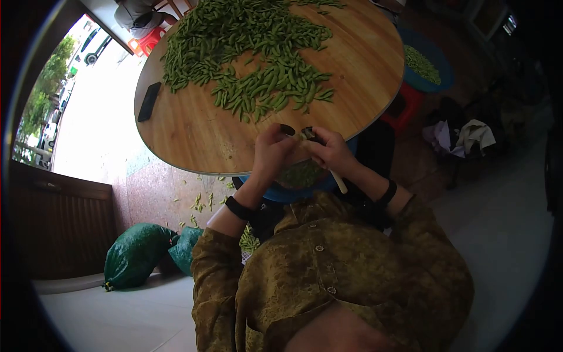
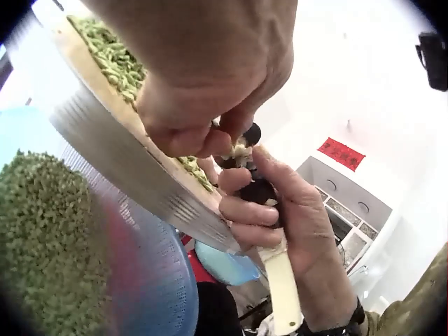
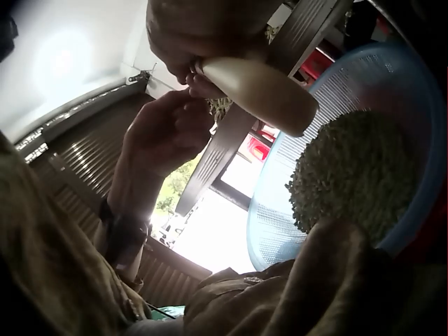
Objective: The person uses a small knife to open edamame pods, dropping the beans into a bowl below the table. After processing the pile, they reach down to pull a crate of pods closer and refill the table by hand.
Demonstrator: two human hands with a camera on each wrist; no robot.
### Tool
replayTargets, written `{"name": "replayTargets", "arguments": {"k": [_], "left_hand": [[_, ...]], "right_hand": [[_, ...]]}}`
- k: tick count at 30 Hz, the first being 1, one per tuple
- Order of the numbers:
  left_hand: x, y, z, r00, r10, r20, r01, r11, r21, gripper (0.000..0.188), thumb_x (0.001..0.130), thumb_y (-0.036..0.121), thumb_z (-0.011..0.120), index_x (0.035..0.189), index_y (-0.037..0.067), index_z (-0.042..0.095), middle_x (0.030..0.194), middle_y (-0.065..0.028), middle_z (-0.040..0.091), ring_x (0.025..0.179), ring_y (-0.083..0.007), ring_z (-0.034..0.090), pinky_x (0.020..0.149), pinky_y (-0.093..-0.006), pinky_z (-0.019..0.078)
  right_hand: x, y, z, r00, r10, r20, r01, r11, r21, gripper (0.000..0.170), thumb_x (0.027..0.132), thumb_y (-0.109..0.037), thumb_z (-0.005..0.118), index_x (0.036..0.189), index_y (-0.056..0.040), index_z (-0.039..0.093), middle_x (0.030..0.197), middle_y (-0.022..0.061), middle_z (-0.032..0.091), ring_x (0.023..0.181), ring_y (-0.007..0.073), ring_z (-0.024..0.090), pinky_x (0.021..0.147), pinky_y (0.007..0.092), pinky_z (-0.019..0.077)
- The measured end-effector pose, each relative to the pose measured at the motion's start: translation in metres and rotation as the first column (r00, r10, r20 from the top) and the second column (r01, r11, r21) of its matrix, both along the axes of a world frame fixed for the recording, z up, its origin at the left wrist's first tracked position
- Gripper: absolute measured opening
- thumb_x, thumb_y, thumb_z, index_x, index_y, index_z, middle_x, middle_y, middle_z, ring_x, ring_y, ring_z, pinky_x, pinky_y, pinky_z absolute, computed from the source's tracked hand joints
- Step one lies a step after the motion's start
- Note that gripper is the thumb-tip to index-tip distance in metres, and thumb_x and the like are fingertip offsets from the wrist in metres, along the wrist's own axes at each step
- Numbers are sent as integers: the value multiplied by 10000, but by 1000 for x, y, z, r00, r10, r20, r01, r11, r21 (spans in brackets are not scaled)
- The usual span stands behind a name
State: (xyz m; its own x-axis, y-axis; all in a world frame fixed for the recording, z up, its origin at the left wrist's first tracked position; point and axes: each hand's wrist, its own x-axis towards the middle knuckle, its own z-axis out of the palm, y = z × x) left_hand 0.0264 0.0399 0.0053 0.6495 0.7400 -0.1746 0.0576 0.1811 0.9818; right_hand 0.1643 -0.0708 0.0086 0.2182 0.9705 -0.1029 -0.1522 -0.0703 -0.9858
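Note:
Over the near table edge, my left hand [image 1: 273, 151] pinches a small pale-green piece, seemingly a bean pod [image 1: 303, 136], between thumb and fingers. My right hand [image 1: 332, 151] meets it there, fingers curled around a tool with a cream handle [image 2: 282, 288]; its working end is hidden in the hand. Black coverings show at the left fingertips [image 1: 287, 129] and on the right fingers [image 2: 257, 192]. A large heap of green pods [image 1: 246, 47] spreads over the round wooden table [image 1: 363, 76]. Below the hands stands a blue basket [image 3: 262, 231] holding small green beans [image 3: 353, 171].
A black flat object [image 1: 149, 102] lies at the table's left. To the right, a blue basin [image 1: 443, 67] with green contents sits on a red stool [image 1: 406, 108]. Green sacks [image 1: 139, 253] stand on the floor at left, near scattered pods [image 1: 199, 204]. Another person [image 1: 136, 14] sits across the table.

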Motion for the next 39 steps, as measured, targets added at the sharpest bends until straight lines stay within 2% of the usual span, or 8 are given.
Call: {"name": "replayTargets", "arguments": {"k": [12, 18, 20, 21, 23, 27, 37, 39], "left_hand": [[-26, -8, 2, 967, -180, 181, 201, 974, -105, 195, 847, 43, 629, 1026, -24, 594, 890, -75, 672, 753, -119, 632, 629, -230, 480], [-24, -15, 3, 963, -187, 194, 172, 981, 91, 154, 860, 47, 619, 999, -10, 588, 870, -48, 660, 790, -111, 613, 640, -205, 464], [-23, -8, -7, 978, -199, 60, 125, 793, 596, 142, 854, 47, 629, 979, -5, 586, 817, -29, 642, 762, -98, 596, 630, -208, 455], [-22, -11, -1, 978, -200, 60, 125, 792, 597, 142, 854, 47, 629, 979, -5, 586, 817, -29, 642, 762, -98, 596, 630, -208, 455], [-20, -22, 9, 964, -20, 265, -36, 978, 204, 141, 842, 46, 643, 967, -3, 599, 785, -27, 626, 687, -97, 584, 604, -214, 444], [-34, -16, 2, 988, -30, 154, 31, 1000, -1, 127, 838, 49, 646, 955, 10, 617, 765, -25, 630, 620, -86, 560, 565, -204, 423], [-33, -22, -14, 972, 49, 228, -21, 992, -123, 89, 839, 48, 640, 927, 29, 636, 702, -6, 617, 558, -56, 518, 487, -191, 362], [-33, -24, -14, 966, 61, 250, -29, 991, -130, 95, 838, 45, 641, 931, 27, 638, 697, -5, 612, 554, -55, 512, 485, -190, 358]], "right_hand": [[1, 4, -11, 993, 93, -67, -97, 994, -52, 111, 894, -130, 553, 886, -19, 544, 597, 16, 519, 417, 68, 440, 373, 209, 335], [-9, 4, -4, 981, 35, -188, -49, 996, -68, 127, 861, -146, 580, 809, -37, 542, 591, 15, 520, 401, 69, 443, 351, 212, 324], [-9, 3, -2, 986, 64, -153, -74, 996, -57, 138, 867, -160, 582, 822, -35, 545, 603, 14, 526, 424, 71, 457, 371, 216, 342], [-9, 1, -3, 988, 95, -121, -103, 993, -58, 151, 873, -174, 583, 835, -32, 548, 616, 14, 532, 448, 73, 472, 392, 220, 359], [-9, 1, -6, 997, 71, 39, -70, 997, -12, 139, 897, -159, 565, 854, -30, 541, 630, 10, 531, 464, 64, 471, 408, 207, 353], [-5, -2, -3, 956, 73, 284, -102, 991, 88, 148, 944, -167, 527, 899, -26, 525, 619, -8, 506, 479, 42, 460, 443, 189, 338], [-11, -10, 8, 969, 239, 65, -241, 970, 28, 199, 985, -193, 439, 1059, -25, 517, 742, 24, 559, 426, 49, 433, 377, 185, 327], [-6, -10, 0, 936, 302, -179, -308, 951, -2, 268, 988, -192, 433, 1185, -23, 503, 768, 43, 576, 436, 51, 428, 378, 181, 341]]}}
